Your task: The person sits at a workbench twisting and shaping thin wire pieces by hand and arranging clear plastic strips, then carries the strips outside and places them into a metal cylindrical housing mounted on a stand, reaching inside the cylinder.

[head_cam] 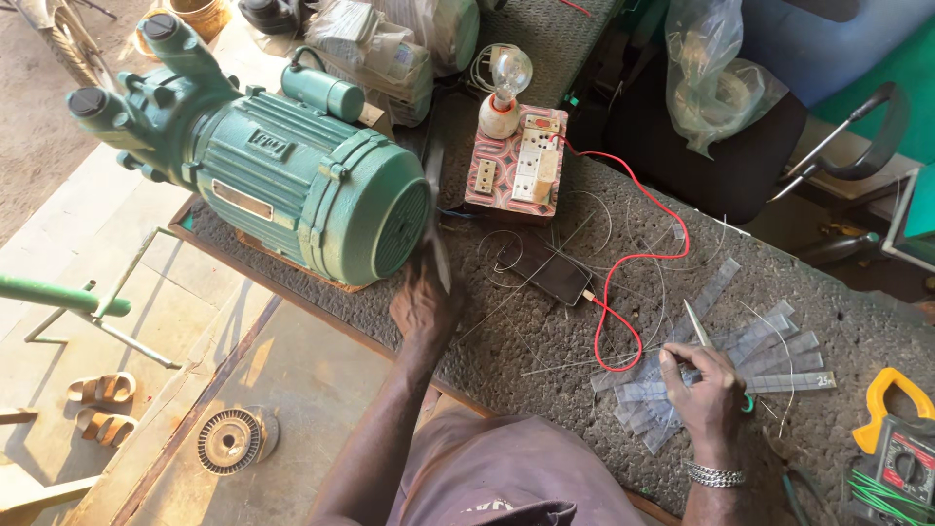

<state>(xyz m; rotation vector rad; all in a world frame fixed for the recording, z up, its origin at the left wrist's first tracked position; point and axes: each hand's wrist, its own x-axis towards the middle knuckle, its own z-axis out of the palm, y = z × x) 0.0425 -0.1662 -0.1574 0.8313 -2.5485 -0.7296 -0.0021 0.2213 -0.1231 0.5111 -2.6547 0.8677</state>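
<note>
Rough grey workbench, its near edge running diagonally to bare floor on my left. I note my left hand closed around a long thin blurred tool, held against the end cover of the green electric motor at the bench's left edge. My right hand pinches a slim pointed tool above clear plastic strips. Between the hands lie a phone and a looping red wire; open bench remains only near the centre front. A yellow clamp meter crowds the right corner.
</note>
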